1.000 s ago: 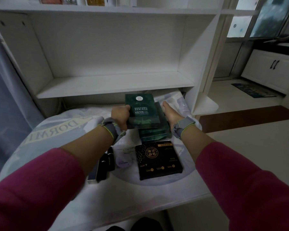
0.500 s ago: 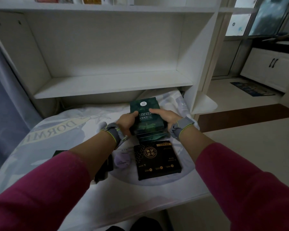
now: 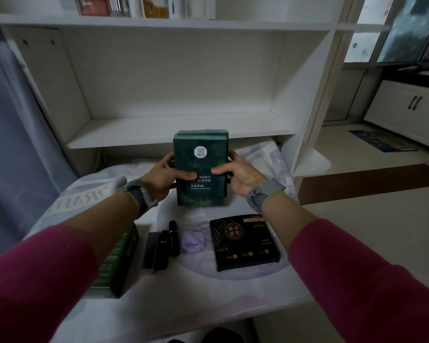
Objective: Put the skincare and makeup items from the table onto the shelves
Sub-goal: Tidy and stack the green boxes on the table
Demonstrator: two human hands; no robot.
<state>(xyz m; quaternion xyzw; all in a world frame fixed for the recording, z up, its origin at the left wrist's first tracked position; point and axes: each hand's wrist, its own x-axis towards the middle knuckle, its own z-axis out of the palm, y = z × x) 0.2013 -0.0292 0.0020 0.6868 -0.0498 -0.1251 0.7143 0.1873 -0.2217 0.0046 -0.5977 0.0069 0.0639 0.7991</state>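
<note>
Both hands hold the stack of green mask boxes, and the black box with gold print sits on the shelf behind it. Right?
Not quite. In the head view the black box lies on the table, in front of the stack, not on the shelf. The left hand and right hand do both hold the green mask boxes.

Dim room: white cabinet (image 3: pixel 401 107) behind a dark mat (image 3: pixel 382 141) on pale floor (image 3: pixel 344 147), windows (image 3: pixel 372 33) above.

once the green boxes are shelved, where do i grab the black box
Probably by its left and right edges, from above: the black box lies flat, wide and thin. Its right edge is free; the purple puff sits close to the left.
</note>
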